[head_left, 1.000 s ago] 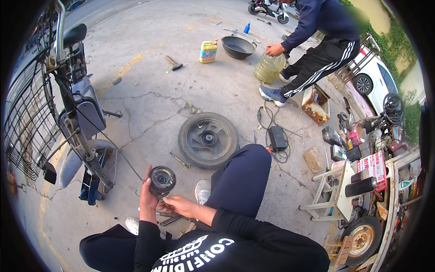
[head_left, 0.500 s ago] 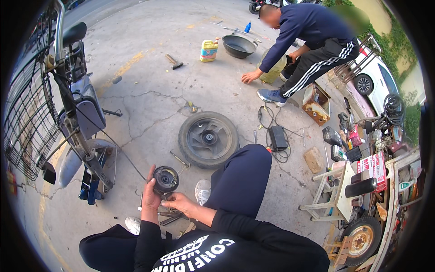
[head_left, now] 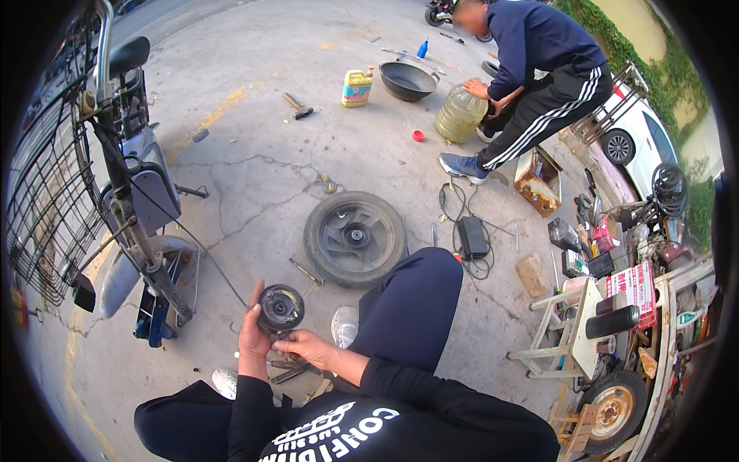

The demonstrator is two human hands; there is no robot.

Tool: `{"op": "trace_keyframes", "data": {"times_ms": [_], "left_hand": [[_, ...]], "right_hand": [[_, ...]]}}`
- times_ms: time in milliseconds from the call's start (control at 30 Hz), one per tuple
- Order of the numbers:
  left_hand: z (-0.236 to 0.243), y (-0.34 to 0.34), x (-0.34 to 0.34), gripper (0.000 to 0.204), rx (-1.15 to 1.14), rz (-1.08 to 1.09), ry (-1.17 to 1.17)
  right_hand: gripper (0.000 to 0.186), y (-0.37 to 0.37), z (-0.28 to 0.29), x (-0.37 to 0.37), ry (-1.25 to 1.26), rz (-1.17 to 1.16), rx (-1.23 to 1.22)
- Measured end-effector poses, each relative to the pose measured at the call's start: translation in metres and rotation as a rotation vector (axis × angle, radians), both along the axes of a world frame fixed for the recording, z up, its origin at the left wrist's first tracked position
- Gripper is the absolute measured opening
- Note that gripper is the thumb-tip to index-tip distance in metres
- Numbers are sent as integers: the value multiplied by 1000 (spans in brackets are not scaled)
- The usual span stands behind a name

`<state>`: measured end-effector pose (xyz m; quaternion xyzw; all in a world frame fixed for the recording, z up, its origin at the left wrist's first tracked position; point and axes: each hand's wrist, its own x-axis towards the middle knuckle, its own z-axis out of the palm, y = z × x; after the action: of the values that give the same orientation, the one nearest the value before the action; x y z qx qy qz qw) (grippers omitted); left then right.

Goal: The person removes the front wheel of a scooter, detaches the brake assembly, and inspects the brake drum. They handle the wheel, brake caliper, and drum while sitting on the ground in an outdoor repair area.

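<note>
A round dark drum brake plate is held up in front of my body, its open inner side facing up. My left hand is closed on its left edge. At the plate's lower edge, my right hand has its thumb and fingers pinched together; whatever lies between the fingertips is hidden. A thin black cable runs from the scooter on the left down toward the plate. Just beyond my knee, a spoked wheel with its tyre lies flat on the ground.
A hammer, a yellow jug and a black basin sit farther off. Another person bends over a large clear bottle, near a red cap. At right stand a small wooden stool, a black charger and piled parts.
The other person's hand has left the ground and now rests on the large bottle. A red cap shows where that hand was. My hands and the brake plate have barely moved.
</note>
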<state>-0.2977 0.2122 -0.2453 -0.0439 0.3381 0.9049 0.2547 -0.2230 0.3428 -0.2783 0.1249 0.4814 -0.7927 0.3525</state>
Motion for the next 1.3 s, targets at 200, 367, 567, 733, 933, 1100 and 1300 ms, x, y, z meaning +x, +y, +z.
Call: {"op": "trace_keyframes", "data": {"times_ms": [200, 367, 567, 733, 933, 1100, 1300], "left_hand": [[-7, 0, 0, 71, -47, -18, 7], [-1, -2, 0, 71, -52, -5, -16], [-9, -3, -1, 70, -60, -40, 10], [-8, 1, -1, 69, -51, -26, 10], [-9, 7, 0, 69, -69, -8, 10], [-12, -1, -2, 67, -53, -6, -13], [-14, -4, -4, 67, -40, 1, 1]], "right_hand": [[32, -4, 16, 2, -18, -34, -14], [32, -2, 12, 3, -126, 5, -192], [29, -3, -2, 5, -52, -21, -55], [29, -3, -9, 4, -17, -52, 59], [32, -3, -3, 5, -3, -87, 143], [34, -5, 30, 3, -183, -55, -120], [36, -4, 17, 4, -91, -50, -109]]}}
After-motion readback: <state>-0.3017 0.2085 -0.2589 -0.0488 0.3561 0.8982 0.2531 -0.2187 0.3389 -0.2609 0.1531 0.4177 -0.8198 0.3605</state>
